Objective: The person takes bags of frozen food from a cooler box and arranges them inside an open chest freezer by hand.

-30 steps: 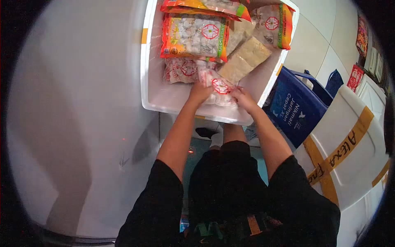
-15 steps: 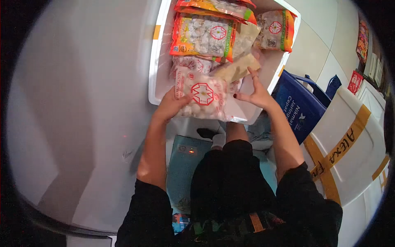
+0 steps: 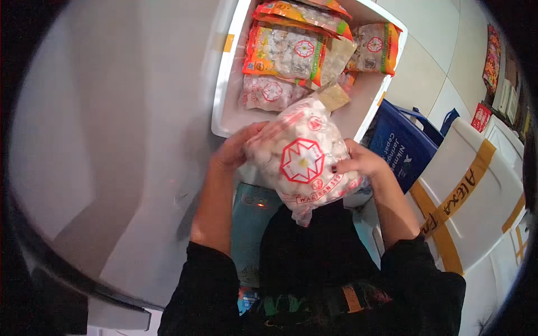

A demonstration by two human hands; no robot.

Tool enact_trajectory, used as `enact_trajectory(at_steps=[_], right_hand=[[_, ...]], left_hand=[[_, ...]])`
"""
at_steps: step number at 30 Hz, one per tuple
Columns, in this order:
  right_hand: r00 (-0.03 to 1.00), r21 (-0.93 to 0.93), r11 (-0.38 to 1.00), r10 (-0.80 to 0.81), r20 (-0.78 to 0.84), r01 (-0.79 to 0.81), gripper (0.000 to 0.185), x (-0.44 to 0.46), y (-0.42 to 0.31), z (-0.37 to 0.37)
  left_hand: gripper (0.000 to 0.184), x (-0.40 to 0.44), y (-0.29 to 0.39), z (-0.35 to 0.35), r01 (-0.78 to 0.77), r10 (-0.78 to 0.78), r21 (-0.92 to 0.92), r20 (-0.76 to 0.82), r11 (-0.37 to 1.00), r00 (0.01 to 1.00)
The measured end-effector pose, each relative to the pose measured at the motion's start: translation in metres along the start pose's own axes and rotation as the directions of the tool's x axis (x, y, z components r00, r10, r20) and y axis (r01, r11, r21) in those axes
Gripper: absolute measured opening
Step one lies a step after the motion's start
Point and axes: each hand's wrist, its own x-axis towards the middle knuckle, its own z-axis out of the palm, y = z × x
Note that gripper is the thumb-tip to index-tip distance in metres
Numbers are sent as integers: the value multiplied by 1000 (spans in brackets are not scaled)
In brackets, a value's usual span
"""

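Observation:
A clear plastic bag of whitish round pieces [image 3: 302,159], printed with a red star-shaped emblem, is held tilted between both hands, over the near end of a white foam box [image 3: 231,115]. My left hand [image 3: 238,147] grips its left edge, the fingers partly hidden behind it. At the right edge, my right hand [image 3: 364,162] has its thumb on the front and its other fingers behind. Inside the box lie a similar red-printed bag [image 3: 272,92], several orange-edged bags [image 3: 286,53] and a piece of brown cardboard [image 3: 333,96], partly covered by the held bag.
At the right stand a blue bag [image 3: 400,145] with white lettering and a taped white foam box [image 3: 462,190] with handwriting. A large pale surface [image 3: 112,140] fills the left side. Below the hands is a teal object [image 3: 252,224] with a small light.
The bag has been lifted toward me and turned, so it now looks larger and tilted. My right hand, apart from it before, has closed on its right side.

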Motion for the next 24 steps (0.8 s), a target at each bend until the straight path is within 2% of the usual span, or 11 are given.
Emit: enact_trajectory(at_steps=[1,3,4,6,9,10,13,16,20,22,24], right_hand=[[1000,-4,1000,-2,0,2,51,-11,2,11],[971,305,935,-122,-205,182,59,-34,5,38],[967,370,900,-165,-195,228,64,-41,10,45],[949,350,894,-206,-236,281,56,-58,7,67],[924,297,894,-249,-290,335,47,-97,-26,111],[927,243,919,-238,-291,312,46,-110,-37,123],[910,125,928,-307,-280,352,42,-145,-57,163],[896,-49,945,-321,-308,322,44,-177,-70,202],[847,-73,906,-416,-331,416,32,-199,-61,239],[754,-52,845,-500,-426,532,31,-205,-50,248],[737,-139,848,-515,-437,511,31,-201,-44,241]], left_hand=[[63,-9,-4,10,-58,46,-200,-63,978,997],[67,-28,-24,49,-210,192,-290,-92,934,977],[64,-38,-33,70,-248,235,-395,-82,885,969],[55,-64,-43,124,-139,104,-59,-404,988,909],[51,-89,-35,177,-226,141,-177,-393,958,908],[47,-98,-28,187,-268,224,-80,-355,960,908],[45,-141,-11,225,-235,245,74,-377,969,893],[44,-174,-2,256,-322,340,111,-369,940,865],[41,-200,3,279,-346,414,239,-368,907,833],[41,-203,2,283,-374,463,299,-331,878,822],[42,-199,1,281,-418,573,441,-317,794,755]])
